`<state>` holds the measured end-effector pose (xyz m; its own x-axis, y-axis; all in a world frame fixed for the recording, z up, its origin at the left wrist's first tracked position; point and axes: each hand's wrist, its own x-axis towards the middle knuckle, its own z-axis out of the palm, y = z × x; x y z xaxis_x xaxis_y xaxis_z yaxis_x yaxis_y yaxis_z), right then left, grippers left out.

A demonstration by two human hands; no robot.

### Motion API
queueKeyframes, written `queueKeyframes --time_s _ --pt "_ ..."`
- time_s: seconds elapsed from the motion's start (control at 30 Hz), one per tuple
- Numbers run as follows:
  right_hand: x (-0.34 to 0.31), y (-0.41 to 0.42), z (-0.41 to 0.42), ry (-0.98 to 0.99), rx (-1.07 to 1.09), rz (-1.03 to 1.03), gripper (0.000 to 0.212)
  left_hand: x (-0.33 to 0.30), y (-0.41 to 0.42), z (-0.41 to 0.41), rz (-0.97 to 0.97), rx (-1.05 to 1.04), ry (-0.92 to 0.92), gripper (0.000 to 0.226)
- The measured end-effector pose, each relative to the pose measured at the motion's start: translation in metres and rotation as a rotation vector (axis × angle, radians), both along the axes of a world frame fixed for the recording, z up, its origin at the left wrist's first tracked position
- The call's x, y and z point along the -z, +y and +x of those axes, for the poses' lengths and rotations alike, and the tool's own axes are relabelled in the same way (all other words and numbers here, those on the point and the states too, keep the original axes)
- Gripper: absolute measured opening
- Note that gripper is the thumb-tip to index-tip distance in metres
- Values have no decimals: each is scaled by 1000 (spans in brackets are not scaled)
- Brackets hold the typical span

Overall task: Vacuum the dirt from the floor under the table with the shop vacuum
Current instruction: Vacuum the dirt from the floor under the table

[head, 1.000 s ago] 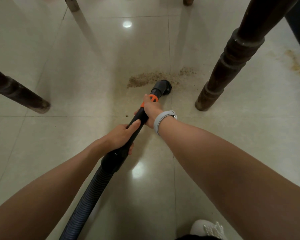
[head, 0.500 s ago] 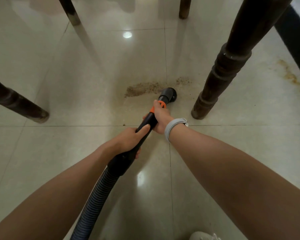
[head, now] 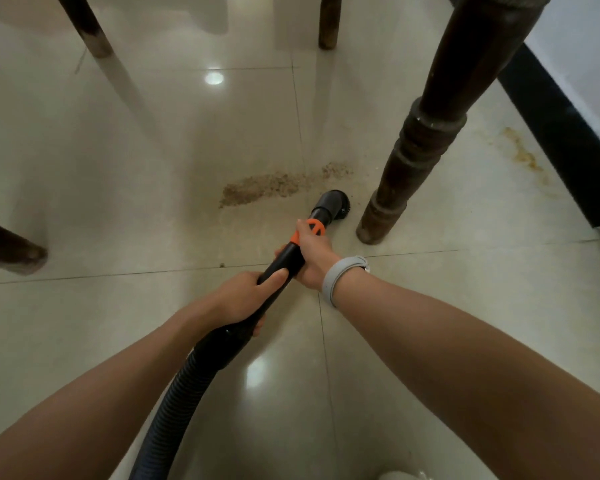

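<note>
Sliding rightward since a second ago, the brush head (head: 332, 205) now sits on the floor (head: 118, 323) just beside the turned table leg (head: 409, 161), at the right end of the dirt (head: 267, 188) rather than in its middle.

Nearest, the ribbed black hose (head: 174, 403) curves up from the bottom edge; it looks flexible and light, and by my judgement it will trail and tug sideways rather than resist. The left hand (head: 243, 299) wraps its fingers round the smooth black wand (head: 284, 261) where the cuff meets the hose. Just ahead, the right hand (head: 314, 258), with a grey wristband (head: 340, 277), curls round the wand below the orange collar (head: 314, 228). Both grips are clamped on it. The rigid plastic looks slick, so holding close behind the collar seems the best place for steering the head.

Beyond, the dirt lies as a sandy, granular streak on glossy pale tile, mostly left of the brush, with a small patch further back. Bristles ring the round head. Farther off stand more dark wooden legs (head: 90, 32), and yellowish staining (head: 523, 154) runs along the black skirting (head: 568, 150).
</note>
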<state>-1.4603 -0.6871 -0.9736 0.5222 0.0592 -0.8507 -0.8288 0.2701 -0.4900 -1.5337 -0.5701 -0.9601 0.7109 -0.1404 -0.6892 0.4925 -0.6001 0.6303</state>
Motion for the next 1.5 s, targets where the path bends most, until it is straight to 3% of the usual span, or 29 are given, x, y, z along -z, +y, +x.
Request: queueKeyframes --time_s 0.43,0.73,1.1,1.5 --pt "17 -22 22 -4 83 -164 41 13 -23 30 56 116 -67 46" --pt "22 -34 38 -87 147 -192 37 21 -44 57 341 234 -187 45" --pt "15 -30 38 -93 70 -207 50 21 -41 52 277 186 -172 47" --pt "15 13 -5 -118 -52 -116 40 22 -4 -2 202 28 -156 37"
